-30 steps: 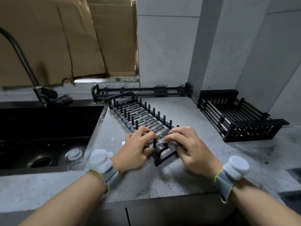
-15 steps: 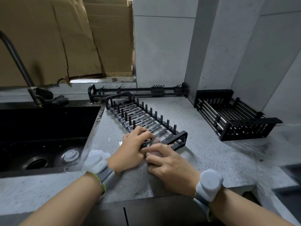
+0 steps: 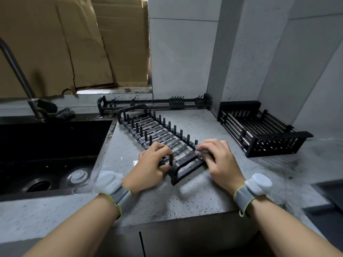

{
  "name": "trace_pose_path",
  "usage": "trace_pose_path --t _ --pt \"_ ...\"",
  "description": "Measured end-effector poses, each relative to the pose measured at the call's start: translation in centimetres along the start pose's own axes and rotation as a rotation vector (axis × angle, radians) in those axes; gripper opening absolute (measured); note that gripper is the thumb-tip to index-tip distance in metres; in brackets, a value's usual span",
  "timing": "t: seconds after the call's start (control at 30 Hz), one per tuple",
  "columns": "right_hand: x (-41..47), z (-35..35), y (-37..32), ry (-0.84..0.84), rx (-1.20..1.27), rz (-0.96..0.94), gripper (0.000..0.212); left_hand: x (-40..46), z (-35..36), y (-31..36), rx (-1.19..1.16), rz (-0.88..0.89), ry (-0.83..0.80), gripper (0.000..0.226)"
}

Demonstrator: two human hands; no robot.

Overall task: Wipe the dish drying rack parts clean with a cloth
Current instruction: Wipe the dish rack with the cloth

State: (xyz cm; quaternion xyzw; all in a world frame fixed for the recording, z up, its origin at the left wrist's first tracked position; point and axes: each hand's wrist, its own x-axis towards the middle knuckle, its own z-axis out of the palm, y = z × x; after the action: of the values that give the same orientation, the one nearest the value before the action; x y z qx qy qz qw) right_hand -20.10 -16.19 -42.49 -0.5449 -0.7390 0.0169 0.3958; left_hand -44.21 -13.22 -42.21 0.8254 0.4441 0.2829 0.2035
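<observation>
Change: vs 0.5 s ago, right hand (image 3: 220, 160) has gone from the near-left end, beside the left hand, out to the near-right corner of the long black plastic peg rack (image 3: 157, 134). Matches its spot 1 s ago, so likely a back-and-forth rub along the near end rail.
Meaning: judged mid-wipe on this part; near end getting attn, far pegs prob. not yet done.
Left hand (image 3: 151, 166): fingers curled over the near-left rail and one peg, gripping, wrist low on the surface. Acts as the brace.
Right hand: fingers bent down, pinching a small grey speckled cloth wad (image 3: 201, 153) vs the rack's corner. Only a bit of the cloth shows under the fingertips.
Rack pos.: flat on the grey speckled stone surface (image 3: 185, 197), running diagonally from the sink side at back to the hands at front.
Other parts: black slatted basket w/ metal rods (image 3: 263, 130) well apart at right; long black rail w/ hooks (image 3: 154, 103) against the back wall. Both untouched now.
Nearby: black sink (image 3: 46, 151) at left, dark tap (image 3: 18, 75) above it, brown cardboard sheets (image 3: 74, 43) behind.
Wrists: grey bands w/ white pods on both.
</observation>
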Motion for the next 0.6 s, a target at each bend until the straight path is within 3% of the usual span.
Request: trace_pose_path --t 0.1,0.23,0.47,0.6 --pt "0.5 -1.2 0.9 -0.043 0.051 0.24 0.019 0.0 -0.1 0.2 0.0 -0.01 -0.002 0.033" --pt "-0.6 -2.3 0.1 0.101 0.149 0.375 0.019 0.0 0.0 0.4 0.013 -0.024 0.001 0.024" --pt "-2.9 -1.4 -0.9 0.065 0.049 0.33 0.017 0.1 1.1 0.4 0.036 0.003 0.15 0.005" --pt "-4.0 -0.1 -0.9 -0.073 -0.089 0.133 0.039 -0.1 1.5 0.3 0.089 0.033 0.212 0.007"
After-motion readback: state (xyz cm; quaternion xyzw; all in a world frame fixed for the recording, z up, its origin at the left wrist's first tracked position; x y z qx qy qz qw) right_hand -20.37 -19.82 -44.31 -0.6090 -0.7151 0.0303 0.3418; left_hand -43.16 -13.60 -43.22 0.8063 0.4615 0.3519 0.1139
